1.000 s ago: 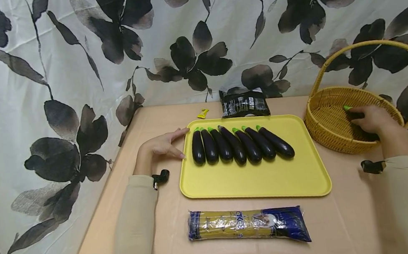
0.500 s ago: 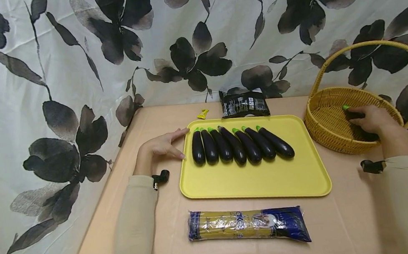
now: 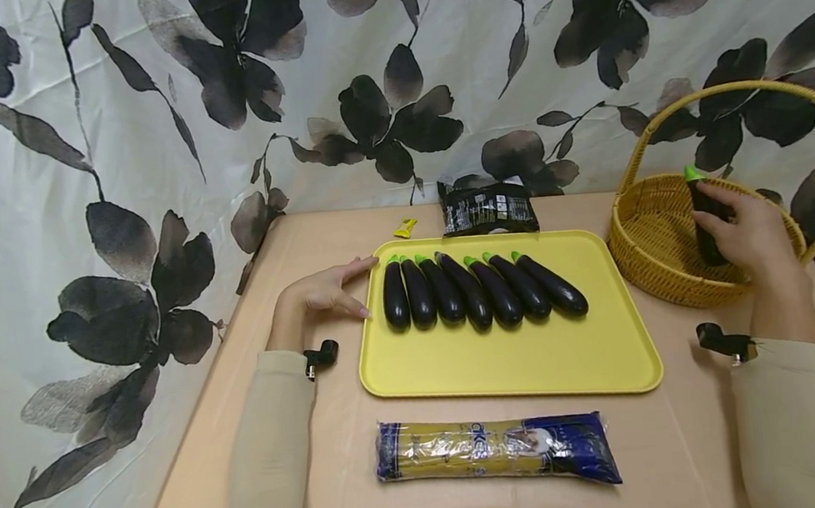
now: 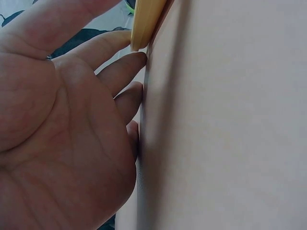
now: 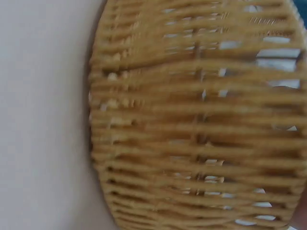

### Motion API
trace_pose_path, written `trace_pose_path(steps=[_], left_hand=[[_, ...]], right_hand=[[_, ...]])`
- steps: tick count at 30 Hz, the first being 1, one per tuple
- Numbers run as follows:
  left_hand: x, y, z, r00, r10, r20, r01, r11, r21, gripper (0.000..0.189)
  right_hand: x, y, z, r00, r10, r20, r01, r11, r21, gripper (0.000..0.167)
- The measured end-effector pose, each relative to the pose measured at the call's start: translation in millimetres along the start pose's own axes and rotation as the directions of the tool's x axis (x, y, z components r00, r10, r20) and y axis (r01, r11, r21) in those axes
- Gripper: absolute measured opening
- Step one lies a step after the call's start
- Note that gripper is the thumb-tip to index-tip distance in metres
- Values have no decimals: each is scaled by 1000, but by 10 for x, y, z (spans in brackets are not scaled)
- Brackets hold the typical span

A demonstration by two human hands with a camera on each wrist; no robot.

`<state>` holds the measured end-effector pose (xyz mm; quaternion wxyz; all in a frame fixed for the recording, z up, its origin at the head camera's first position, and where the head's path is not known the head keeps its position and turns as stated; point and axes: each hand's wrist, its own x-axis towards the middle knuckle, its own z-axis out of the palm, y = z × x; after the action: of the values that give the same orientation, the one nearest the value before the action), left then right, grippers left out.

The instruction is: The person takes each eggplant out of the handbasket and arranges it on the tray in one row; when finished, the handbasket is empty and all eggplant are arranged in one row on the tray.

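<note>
In the head view my right hand point(image 3: 753, 236) grips a dark purple eggplant point(image 3: 707, 211) with a green stem end, held upright over the inside of the wicker basket point(image 3: 654, 201). The basket wall point(image 5: 192, 120) fills most of the right wrist view and hides the grip there. My left hand point(image 3: 324, 290) lies at the left edge of the yellow tray point(image 3: 504, 369), thumb and fingertips at its rim. In the left wrist view, the left hand point(image 4: 72, 110) has loosely extended fingers against the tray edge point(image 4: 144, 24). Several eggplants point(image 3: 475, 288) lie in a slanted row on the tray.
A long blue and gold packet point(image 3: 494, 454) lies in front of the tray. Behind the tray stand a black packet point(image 3: 488, 207) and a small yellow wrapper point(image 3: 405, 227). The basket's tall handle point(image 3: 751, 87) arches over it. Floral cloth point(image 3: 323, 46) hangs behind the table.
My right hand has raised the eggplant from the basket's bottom and tipped it upright, shifting slightly left and up. The left hand and the row on the tray have stayed still.
</note>
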<state>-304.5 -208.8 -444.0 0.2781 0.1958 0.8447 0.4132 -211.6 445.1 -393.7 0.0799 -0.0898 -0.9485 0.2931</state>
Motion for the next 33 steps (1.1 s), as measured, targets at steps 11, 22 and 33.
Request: trace_pose_path(steps=[11, 22, 33], left_hand=[[-33, 13, -12, 1000, 27, 8, -28, 999, 34, 114], [-27, -3, -6, 1000, 11, 0, -11, 1000, 26, 115], [-15, 6, 3, 1000, 13, 4, -13, 1000, 7, 117]], right_hand=[[-138, -264, 95, 992, -22, -124, 39, 989, 140, 57], [-210, -504, 127, 984, -116, -132, 131, 985, 109, 56], [-299, -721, 144, 952, -272, -136, 286, 954, 92, 55]])
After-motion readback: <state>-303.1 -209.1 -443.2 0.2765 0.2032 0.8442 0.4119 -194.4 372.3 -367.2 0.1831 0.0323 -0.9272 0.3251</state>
